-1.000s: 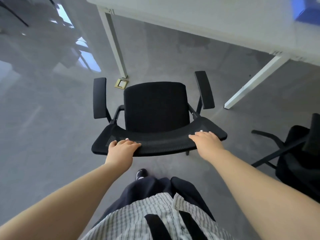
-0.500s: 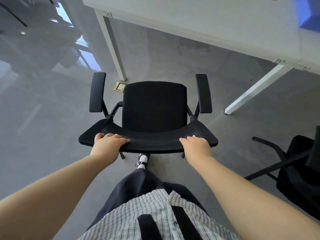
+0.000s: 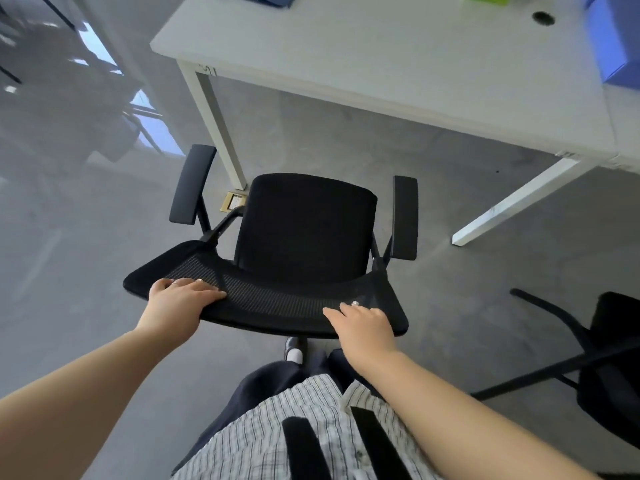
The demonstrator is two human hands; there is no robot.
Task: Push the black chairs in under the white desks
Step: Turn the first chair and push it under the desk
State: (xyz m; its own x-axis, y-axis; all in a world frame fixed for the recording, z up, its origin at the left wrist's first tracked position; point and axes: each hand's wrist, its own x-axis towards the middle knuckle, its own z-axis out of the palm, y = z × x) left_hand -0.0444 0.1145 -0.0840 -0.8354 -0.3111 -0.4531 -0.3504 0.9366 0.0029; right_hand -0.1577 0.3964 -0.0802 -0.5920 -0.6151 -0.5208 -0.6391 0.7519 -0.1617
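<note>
Looking down from the head view, the chair [image 3: 304, 237] stands on the grey floor [image 3: 86, 271] with its mesh back nearest the person and its seat facing the worktop [image 3: 398, 57]. The seat sits just short of the worktop's near edge, between the two white legs, and is not yet under it. The left armrest [image 3: 192, 183] lies close beside the left leg [image 3: 216, 123], near the worktop's left corner; the right armrest [image 3: 405, 216] is well clear of the slanting right leg [image 3: 512, 202].

The left hand [image 3: 180, 301] rests on the top edge of the chair back towards its left end, grip narrow, fingers [image 3: 204, 289] laid over the mesh and curled onto the rim. The right hand [image 3: 363, 322] rests on the same edge towards its right end, grip likewise curled onto the rim; a ring shows on one finger.

A small brass floor socket [image 3: 233, 201] sits by the foot of the left leg. A second chair [image 3: 609, 362] stands at the right edge of the view, apart from the first. A blue box [image 3: 613, 39] lies at the worktop's far right. A shoe [image 3: 294, 348] shows below the chair back.
</note>
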